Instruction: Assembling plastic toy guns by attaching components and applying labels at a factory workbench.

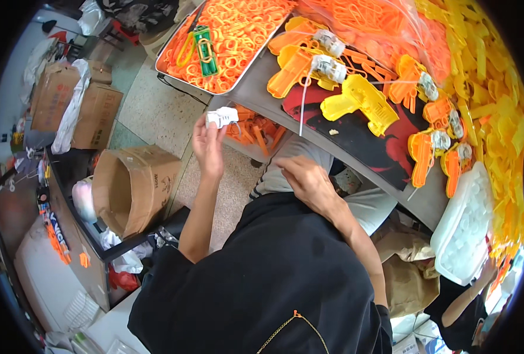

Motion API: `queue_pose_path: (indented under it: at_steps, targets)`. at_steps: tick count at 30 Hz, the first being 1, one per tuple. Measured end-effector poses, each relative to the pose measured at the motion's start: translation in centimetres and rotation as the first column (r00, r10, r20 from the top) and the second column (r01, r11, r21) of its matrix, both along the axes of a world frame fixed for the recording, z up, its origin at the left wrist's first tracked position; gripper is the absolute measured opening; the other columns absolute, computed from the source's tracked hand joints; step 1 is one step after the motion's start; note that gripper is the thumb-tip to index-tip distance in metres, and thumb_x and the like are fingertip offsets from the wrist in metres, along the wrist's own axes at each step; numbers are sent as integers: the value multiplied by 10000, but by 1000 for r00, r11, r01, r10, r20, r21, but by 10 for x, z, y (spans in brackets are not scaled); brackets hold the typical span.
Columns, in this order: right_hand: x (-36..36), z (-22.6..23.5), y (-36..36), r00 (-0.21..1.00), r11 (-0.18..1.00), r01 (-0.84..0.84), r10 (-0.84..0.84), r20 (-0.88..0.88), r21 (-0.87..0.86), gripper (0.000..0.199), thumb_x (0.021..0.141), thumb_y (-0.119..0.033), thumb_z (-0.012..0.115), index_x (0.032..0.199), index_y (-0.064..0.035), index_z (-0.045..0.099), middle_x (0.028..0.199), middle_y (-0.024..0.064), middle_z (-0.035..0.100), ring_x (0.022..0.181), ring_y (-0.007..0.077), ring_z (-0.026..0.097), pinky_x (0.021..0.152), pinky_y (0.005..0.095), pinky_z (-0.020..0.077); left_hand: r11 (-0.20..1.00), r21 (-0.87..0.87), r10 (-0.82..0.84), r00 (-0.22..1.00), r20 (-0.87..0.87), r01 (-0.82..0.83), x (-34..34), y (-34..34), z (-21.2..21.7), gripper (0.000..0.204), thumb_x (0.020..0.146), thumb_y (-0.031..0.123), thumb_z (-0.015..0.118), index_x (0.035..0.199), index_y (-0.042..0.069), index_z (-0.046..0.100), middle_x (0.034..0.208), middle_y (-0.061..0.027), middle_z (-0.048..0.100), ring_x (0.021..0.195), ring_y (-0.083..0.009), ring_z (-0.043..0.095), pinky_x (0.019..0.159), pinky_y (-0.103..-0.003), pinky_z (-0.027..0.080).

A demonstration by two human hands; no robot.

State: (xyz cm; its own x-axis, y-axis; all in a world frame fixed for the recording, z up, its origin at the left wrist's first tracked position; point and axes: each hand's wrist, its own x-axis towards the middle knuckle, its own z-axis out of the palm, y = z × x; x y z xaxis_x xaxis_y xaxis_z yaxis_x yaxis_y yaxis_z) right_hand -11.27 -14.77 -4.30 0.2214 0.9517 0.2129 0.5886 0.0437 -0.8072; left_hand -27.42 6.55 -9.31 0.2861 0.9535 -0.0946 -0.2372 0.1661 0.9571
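Raised over the gap at the table's left end, my left hand [209,144] pinches a small white plastic part [221,117] between thumb and fingertips. My right hand [312,183] hovers above my lap, its fingers loosely bent with nothing visible in them. A yellow toy gun half-shell [362,105] lies on a black and red mat [347,150] on the table. Around it are orange toy gun shells [291,76], several fitted with white and silvery parts [329,69]. Below the table edge, an open bin holds orange pieces [260,133].
A metal tray [189,86] of orange rings bears a green block [205,52]. Yellow parts [503,135] are heaped at right, beside a white tub [442,251] of clear pieces. An open carton [135,189] stands left. Another person's arm [462,304] shows lower right.
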Motion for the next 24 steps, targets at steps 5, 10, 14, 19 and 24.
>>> queue_pose_path:
  at_steps: [5, 10, 14, 19, 24]
  targets:
    - [-10, 16, 21, 988, 983, 148, -141, -71, 108, 303, 978, -63, 637, 1276, -7, 642, 1167, 191, 654, 1054, 371, 645, 872, 414, 538, 971, 163, -207, 953, 222, 173, 15, -30, 67, 396, 1038, 90, 584, 1413, 21, 475, 1404, -137, 549, 1291, -237, 576, 1073, -418, 535]
    - [-1, 48, 24, 781, 931, 360, -265, -566, 60, 374, 1088, -275, 533, 1259, 44, 629, 1155, 126, 660, 1102, 221, 623, 972, 340, 469, 895, 368, -345, 914, 213, 252, 38, -64, 98, 481, 985, 82, 624, 1432, 6, 465, 1432, -184, 528, 1289, -275, 572, 1062, -431, 526]
    - [18, 56, 2, 347, 935, 355, -125, -930, 7, 317, 1081, -295, 555, 1111, -4, 679, 1097, 37, 674, 1023, 112, 587, 918, 284, 456, 545, 749, -511, 858, -59, 376, 62, -83, 120, 476, 879, 31, 700, 1318, -10, 519, 1349, -209, 561, 1233, -296, 605, 1055, -440, 524]
    - [37, 75, -45, 228, 842, 530, -23, -973, 105, 260, 1074, -254, 542, 1064, -1, 602, 1134, 159, 702, 1069, 248, 674, 985, 398, 535, -60, 879, -772, 536, -341, 473, 99, -105, 148, 398, 847, 139, 793, 1212, 43, 665, 1291, -152, 637, 1240, -360, 634, 1027, -468, 538]
    - [64, 75, -102, 299, 663, 688, 111, -948, 295, 297, 1088, -325, 506, 1082, -40, 586, 660, 23, 499, 629, 146, 462, 640, 331, 419, -145, 886, -546, 711, -444, 441, 176, -80, 146, 322, 830, 90, 749, 1145, 38, 708, 1206, -147, 671, 1120, -358, 649, 1001, -481, 500]
